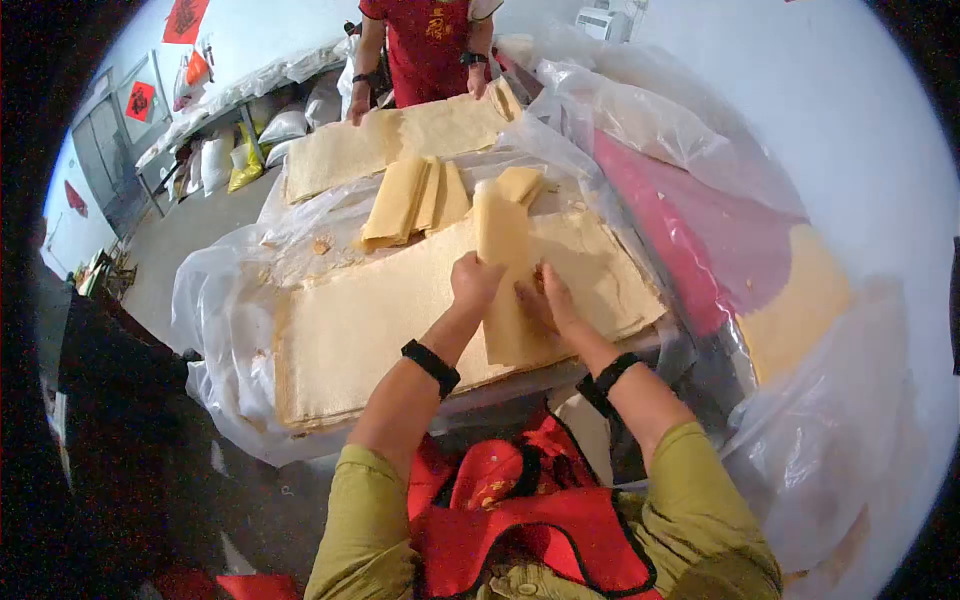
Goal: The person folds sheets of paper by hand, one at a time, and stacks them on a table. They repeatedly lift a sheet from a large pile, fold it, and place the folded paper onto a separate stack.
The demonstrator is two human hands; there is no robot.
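Note:
A long folded strip of yellow, textured sheet [503,232], tofu skin by its look, stands out over the wide stack in front of me. My left hand [475,283] grips its left edge, the thumb lying across the front. At the strip's right edge is my right hand [553,298], thumb and fingers apart, fingertips against the sheet; a small brown spot shows between them. Beneath both hands spreads the wide stack of flat yellow sheets [370,325]. Just behind it lie folded bundles [400,200] of the same material, and a shorter folded piece [521,184] sits behind the strip.
Across the table a person in a red apron [430,45] has both hands on another long stack [390,140]. Clear plastic sheeting [225,300] drapes the table edges. To the right, plastic covers a pink and yellow surface [690,230]. White sacks [215,165] stand along the far wall.

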